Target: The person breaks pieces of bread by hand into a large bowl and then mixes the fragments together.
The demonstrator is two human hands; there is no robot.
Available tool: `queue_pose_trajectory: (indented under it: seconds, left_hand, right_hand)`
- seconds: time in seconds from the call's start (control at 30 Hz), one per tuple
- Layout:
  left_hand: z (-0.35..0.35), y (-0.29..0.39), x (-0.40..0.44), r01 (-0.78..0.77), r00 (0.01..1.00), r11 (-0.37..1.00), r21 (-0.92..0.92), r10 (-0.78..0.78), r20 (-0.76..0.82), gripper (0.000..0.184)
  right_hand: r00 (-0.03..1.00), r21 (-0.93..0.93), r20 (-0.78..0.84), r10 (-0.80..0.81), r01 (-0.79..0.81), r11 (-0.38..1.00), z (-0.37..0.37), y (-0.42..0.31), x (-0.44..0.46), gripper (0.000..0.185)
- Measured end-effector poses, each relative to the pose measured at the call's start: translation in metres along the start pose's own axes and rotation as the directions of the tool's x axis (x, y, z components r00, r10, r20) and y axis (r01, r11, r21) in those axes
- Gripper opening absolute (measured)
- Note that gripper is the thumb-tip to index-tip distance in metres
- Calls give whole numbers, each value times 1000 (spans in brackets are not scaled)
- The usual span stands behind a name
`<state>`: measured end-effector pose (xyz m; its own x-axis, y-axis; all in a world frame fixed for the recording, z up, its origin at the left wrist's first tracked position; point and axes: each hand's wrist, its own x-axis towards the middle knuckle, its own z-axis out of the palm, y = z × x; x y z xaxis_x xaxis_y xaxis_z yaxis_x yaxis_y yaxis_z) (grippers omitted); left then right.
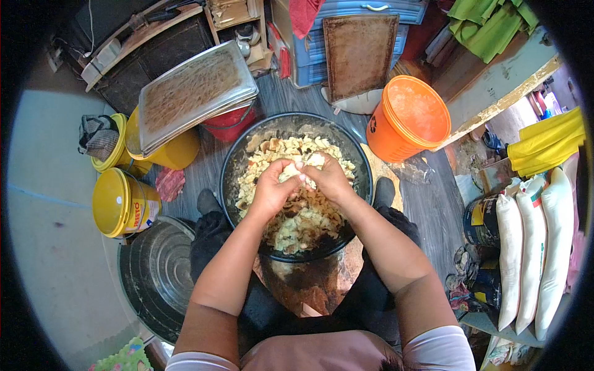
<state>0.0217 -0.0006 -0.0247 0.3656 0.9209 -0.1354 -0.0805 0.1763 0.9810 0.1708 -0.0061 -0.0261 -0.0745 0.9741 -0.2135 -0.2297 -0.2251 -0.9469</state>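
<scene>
A wide black basin (231, 213) stands between my knees, holding many pale yellow crumbled chunks (297, 232) with some dark brown patches among them. Over its middle, my left hand (276, 182) and my right hand (328, 179) meet at the fingertips. Both are closed around a pale piece (303, 166) of the same crumbly stuff, with thumbs nearly touching. Loose chunks lie behind and below the hands inside the basin.
Stacked metal trays (192, 93) rest over yellow and red buckets at the back left. A lidded yellow bucket (111, 203) and a large dark tub (154, 272) are at left. An orange bucket (408, 117) stands back right; white sacks (532, 253) are far right.
</scene>
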Motion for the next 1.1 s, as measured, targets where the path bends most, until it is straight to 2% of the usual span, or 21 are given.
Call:
queue_pose_trajectory:
  seconds: [0.03, 0.1, 0.13, 0.27, 0.33, 0.4, 0.47, 0.53, 0.6, 0.63, 0.7, 0.8, 0.9, 0.97, 1.07, 1.1]
  left_hand:
    - [-1, 0, 0, 1, 1000, 1000, 0, -1, 0, 27]
    - [-2, 4, 1, 121, 980, 992, -19, -123, -157, 17]
    - [-4, 2, 2, 125, 980, 992, -19, -127, -155, 17]
    - [-10, 2, 7, 144, 964, 989, -28, -147, -224, 17]
    - [-11, 3, 8, 169, 955, 986, 0, -164, -247, 19]
    - [-11, 4, 8, 131, 953, 987, -95, -151, -264, 22]
    - [-7, 8, 7, 123, 958, 990, -71, -138, -253, 25]
    - [-6, 9, 5, 120, 961, 992, -48, -128, -245, 27]
    - [-6, 4, 4, 131, 986, 991, -14, -132, -103, 30]
    - [-7, -1, 6, 133, 986, 991, -14, -134, -102, 30]
    - [-11, -6, 9, 64, 994, 997, -48, -68, -87, 29]
    - [-15, 1, 9, 89, 992, 987, -136, -99, -75, 27]
    - [-13, 6, 5, 82, 988, 972, -220, -109, -113, 25]
    - [-12, 8, 5, 71, 984, 969, -235, -107, -146, 23]
    - [-18, 13, 6, 116, 961, 971, -210, -164, -224, 22]
    - [-21, 14, 7, 125, 957, 983, -138, -156, -244, 21]
  right_hand:
    - [998, -18, -40, -50, 49, 999, 1, 2, 1, 23]
    - [1000, 52, -4, -17, 17, 999, 1, 1, 2, 24]
    - [999, 121, 32, 17, -20, 992, 0, 2, 2, 26]
    - [997, 210, 21, 69, -72, 975, -2, 7, 6, 28]
    - [998, 110, 23, 58, -60, 992, -3, 6, 8, 30]
    - [997, 74, 14, 69, -70, 995, -2, 6, 9, 28]
    - [997, 37, 5, 81, -81, 996, -1, 4, 8, 27]
    - [997, -116, 61, 35, -28, 993, 2, 0, 4, 24]
    - [998, -83, 64, 7, -2, 997, 6, 7, 5, 23]
    - [998, -51, 65, -25, 28, 998, 7, 10, 5, 23]
    - [996, -59, 84, 10, -5, 998, 7, 8, 5, 25]
    - [996, -137, 63, 56, -47, 989, 10, 1, 5, 27]
    - [996, -223, 61, 63, -48, 974, 12, 6, 5, 26]
    - [995, -107, 57, 82, -75, 991, 14, 8, 7, 27]
    - [999, -153, -8, 53, -54, 987, 5, 33, 23, 28]
    - [998, -173, -41, 42, -49, 984, 5, 34, 25, 30]
